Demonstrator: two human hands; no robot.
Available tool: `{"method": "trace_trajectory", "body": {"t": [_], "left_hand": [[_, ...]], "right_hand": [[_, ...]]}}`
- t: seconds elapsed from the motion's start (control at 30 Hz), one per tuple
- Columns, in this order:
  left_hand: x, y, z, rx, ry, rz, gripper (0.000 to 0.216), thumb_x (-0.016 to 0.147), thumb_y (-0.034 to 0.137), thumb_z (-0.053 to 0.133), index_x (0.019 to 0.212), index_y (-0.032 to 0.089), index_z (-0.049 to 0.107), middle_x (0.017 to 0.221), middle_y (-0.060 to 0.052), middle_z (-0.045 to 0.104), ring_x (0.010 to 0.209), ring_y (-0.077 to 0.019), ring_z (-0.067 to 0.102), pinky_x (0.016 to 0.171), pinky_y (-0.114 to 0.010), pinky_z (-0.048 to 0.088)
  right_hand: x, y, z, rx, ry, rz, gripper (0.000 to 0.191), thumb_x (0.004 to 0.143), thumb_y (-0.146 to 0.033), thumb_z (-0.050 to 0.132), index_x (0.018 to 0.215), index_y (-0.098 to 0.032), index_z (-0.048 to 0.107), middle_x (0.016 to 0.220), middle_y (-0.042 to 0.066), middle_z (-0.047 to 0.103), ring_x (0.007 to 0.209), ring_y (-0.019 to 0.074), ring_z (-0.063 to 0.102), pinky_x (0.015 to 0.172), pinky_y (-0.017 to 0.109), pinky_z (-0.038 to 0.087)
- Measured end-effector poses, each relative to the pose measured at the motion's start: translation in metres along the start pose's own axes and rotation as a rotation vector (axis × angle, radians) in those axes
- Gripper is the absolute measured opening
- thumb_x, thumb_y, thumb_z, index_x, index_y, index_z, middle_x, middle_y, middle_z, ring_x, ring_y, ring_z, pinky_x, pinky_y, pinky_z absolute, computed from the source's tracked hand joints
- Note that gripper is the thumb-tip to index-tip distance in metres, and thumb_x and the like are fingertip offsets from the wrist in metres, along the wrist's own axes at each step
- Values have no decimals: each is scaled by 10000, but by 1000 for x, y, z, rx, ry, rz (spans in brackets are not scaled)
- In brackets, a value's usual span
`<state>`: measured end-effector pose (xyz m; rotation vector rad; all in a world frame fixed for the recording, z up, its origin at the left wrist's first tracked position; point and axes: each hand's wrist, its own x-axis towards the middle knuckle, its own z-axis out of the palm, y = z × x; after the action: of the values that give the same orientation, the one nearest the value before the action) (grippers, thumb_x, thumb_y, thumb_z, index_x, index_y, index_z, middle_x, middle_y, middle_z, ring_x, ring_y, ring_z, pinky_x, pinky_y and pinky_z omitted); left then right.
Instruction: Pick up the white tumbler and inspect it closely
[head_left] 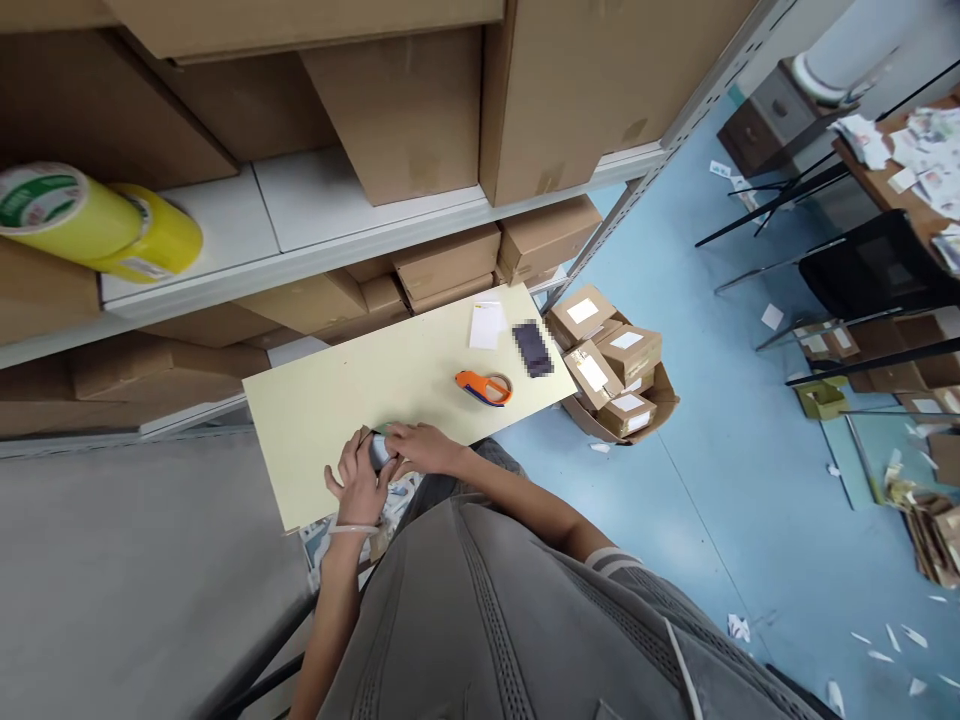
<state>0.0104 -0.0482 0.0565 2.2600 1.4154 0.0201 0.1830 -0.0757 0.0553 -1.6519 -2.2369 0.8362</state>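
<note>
1. Lower centre-left of frame: a small grey item is held at the near edge of the pale board, between both hands.
2. Left hand: fingers curled round the item from the lower left, closed on it.
3. Right hand: laid over the item from the right, fingers pressed on its top; grip counted as closed on it. What the item is cannot be told, as it is mostly hidden.
4. Centre of frame: an orange tape cutter is seen lying on the board, well apart from the hands.
5. Just above it: a white slip and a blurred dark patch, side by side on the board.
6. Upper left: yellow tape rolls are seen on the white shelf, cardboard boxes around them.
7. Right of the board: an open carton of small labelled boxes is seen on the blue floor.
</note>
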Motion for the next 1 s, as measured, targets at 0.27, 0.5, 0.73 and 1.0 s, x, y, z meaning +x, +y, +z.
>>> {"method": "trace_trajectory", "body": {"t": [0.27,0.5,0.73,1.0], "left_hand": [[8,-22,22,-137,136,141,695,826,338,585,1426,145,293,1490,-223,353,1434,-349,267,1157,-573,190],[29,-33,20,-270,151,141,567,682,161,632,1214,199,439,1224,-134,488,1207,-309,480,976,-491,471],[61,-19,13,-333,142,212,501,719,144,596,1195,193,448,1219,-137,498,1221,-286,475,1004,-453,468],[119,7,14,-331,42,283,482,847,246,574,1305,188,434,1301,-147,494,1294,-286,423,1048,-454,418]], "right_hand": [[19,-14,-3,-167,52,110,329,940,-374,583,1173,-142,558,1175,132,574,1028,235,595,880,366,466],[41,-39,2,-298,107,239,307,893,-256,598,1160,-107,561,1335,189,498,1125,275,521,950,417,429],[54,-36,-9,-354,133,373,341,907,-181,539,1234,-87,551,1414,201,468,1147,286,524,973,449,426],[83,-6,-36,-316,68,622,428,927,-108,459,1353,-71,452,1471,249,385,1216,294,497,993,477,405]]}}
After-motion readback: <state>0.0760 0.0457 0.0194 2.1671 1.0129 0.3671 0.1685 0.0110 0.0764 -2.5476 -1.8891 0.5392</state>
